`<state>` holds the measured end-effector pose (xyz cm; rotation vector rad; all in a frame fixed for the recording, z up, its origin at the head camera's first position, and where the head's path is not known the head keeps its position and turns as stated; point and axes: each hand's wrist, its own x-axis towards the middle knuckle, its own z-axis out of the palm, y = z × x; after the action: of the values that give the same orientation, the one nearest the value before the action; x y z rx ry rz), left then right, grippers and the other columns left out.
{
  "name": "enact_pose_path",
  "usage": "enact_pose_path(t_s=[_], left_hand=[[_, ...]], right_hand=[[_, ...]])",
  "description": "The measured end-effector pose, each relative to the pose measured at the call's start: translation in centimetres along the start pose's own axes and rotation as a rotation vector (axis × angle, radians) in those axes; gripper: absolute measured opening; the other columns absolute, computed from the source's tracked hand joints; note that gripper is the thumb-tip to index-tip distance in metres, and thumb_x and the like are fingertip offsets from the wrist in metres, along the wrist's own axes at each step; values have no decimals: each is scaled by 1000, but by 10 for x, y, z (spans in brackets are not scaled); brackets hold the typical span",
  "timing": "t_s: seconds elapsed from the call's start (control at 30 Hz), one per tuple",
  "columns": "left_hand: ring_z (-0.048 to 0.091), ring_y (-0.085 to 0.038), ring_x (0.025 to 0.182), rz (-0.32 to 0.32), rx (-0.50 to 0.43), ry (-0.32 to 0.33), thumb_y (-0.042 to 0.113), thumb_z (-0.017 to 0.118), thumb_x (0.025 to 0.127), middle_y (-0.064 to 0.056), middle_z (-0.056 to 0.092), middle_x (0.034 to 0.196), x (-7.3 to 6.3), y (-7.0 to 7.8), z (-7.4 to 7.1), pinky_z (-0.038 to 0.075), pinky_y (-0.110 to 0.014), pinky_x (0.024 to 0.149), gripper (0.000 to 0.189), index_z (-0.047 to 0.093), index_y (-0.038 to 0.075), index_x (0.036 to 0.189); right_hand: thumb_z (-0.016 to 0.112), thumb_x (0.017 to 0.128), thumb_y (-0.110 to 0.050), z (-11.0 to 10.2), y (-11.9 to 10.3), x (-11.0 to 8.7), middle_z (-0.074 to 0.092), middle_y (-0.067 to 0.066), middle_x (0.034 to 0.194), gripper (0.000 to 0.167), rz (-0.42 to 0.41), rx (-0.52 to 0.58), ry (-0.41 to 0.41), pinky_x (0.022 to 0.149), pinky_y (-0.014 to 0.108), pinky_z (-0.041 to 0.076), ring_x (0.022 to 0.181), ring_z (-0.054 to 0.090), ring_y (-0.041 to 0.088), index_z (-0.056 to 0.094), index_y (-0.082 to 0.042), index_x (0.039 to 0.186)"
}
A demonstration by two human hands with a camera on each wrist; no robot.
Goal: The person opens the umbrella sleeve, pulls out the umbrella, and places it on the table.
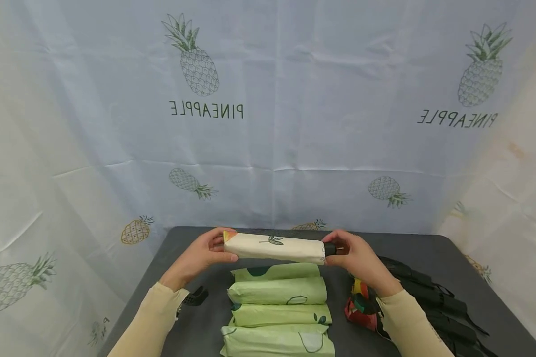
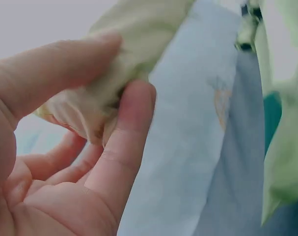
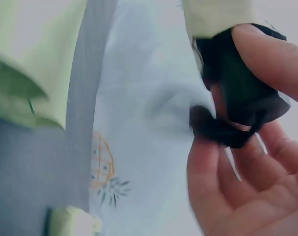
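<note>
A folded umbrella (image 1: 274, 248) in a cream cover with a leaf print is held level above the table. My left hand (image 1: 201, 255) pinches its left end between thumb and fingers; the left wrist view shows the gathered cream fabric (image 2: 139, 37) there. At the other end, my right hand (image 1: 359, 260) grips the black handle (image 3: 247, 83), and a dark strap (image 3: 222, 130) hangs by the fingers. Just below the umbrella, several light green fabric-covered bundles (image 1: 279, 290) lie side by side in a column.
Several black folded items (image 1: 429, 292) with straps lie at the right of the dark table (image 1: 205, 317). A red, yellow and green bundle (image 1: 359, 305) sits beside my right forearm. Behind the table hangs a pineapple-print curtain (image 1: 317, 134).
</note>
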<state>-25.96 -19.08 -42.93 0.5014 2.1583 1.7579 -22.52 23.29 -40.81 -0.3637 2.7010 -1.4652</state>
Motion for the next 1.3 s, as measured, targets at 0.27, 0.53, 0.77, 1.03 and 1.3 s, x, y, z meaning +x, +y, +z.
enact_pose_path(t_s=[0.27, 0.53, 0.77, 1.03, 1.3], left_hand=[[73, -27, 121, 16, -20, 14, 24, 85, 96, -15, 65, 142, -19, 8, 18, 64, -48, 100, 65, 58, 15, 154], [74, -28, 113, 45, -26, -7, 21, 85, 97, -16, 67, 136, -29, 18, 26, 67, -39, 92, 59, 60, 12, 150], [73, -28, 115, 61, -36, -10, 18, 84, 97, -17, 63, 142, -36, 25, 30, 67, -38, 92, 62, 58, 15, 154], [74, -28, 113, 69, -21, 5, 18, 84, 97, -16, 65, 140, -42, 29, 27, 68, -39, 90, 60, 61, 15, 152], [75, -29, 114, 83, -20, 29, 16, 85, 96, -15, 66, 139, -42, 28, 24, 68, -40, 91, 58, 63, 18, 150]], right_hand=[[85, 93, -10, 7, 6, -32, 60, 18, 156, 51, 36, 214, 64, 84, 29, 60, 120, 71, 25, 65, -9, 140], [80, 100, -19, 5, 7, -43, 63, 21, 151, 50, 43, 336, 46, 85, 32, 62, 114, 72, 12, 61, 0, 142], [81, 99, -19, 5, 4, -43, 73, 14, 140, 50, 50, 311, 43, 78, 32, 58, 97, 69, 16, 64, -2, 142], [81, 98, -17, 0, 0, -49, 77, 6, 128, 53, 37, 322, 45, 80, 33, 62, 95, 70, 16, 62, 3, 143], [82, 98, -22, -1, 2, -49, 77, 8, 130, 53, 50, 322, 36, 86, 37, 63, 100, 71, 19, 62, -2, 143]])
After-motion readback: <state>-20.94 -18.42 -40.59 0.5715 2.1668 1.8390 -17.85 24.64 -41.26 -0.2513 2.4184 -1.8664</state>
